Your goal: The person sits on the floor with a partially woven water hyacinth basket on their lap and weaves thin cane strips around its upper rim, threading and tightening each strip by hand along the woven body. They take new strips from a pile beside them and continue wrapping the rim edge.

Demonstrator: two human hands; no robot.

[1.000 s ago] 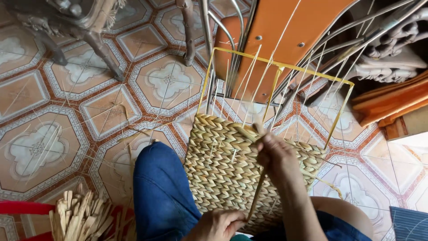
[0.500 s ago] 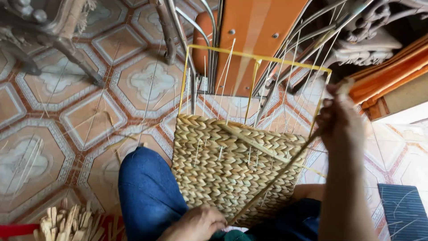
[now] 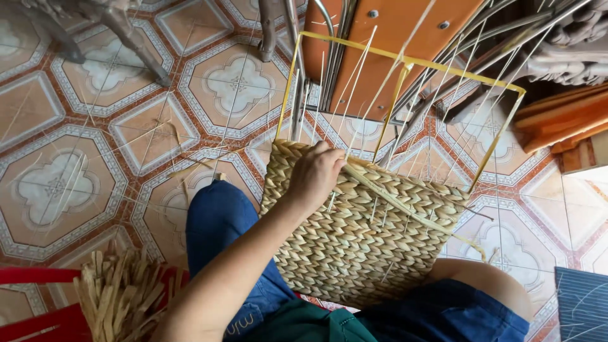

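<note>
A bundle of dry straw strips (image 3: 117,294) lay at the near left on the patterned tile floor (image 3: 57,183). Right of it, one hand (image 3: 315,175), which side unclear, rested on the woven basket panel (image 3: 361,234), fingers curled around a straw strand (image 3: 405,206) at the weave's top edge. A yellow wire frame (image 3: 405,63) rose beyond.

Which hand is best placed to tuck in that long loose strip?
Probably left: the left hand rests on the woven panel at its top edge, right where the loose strip starts. The right hand is out of view.
</note>
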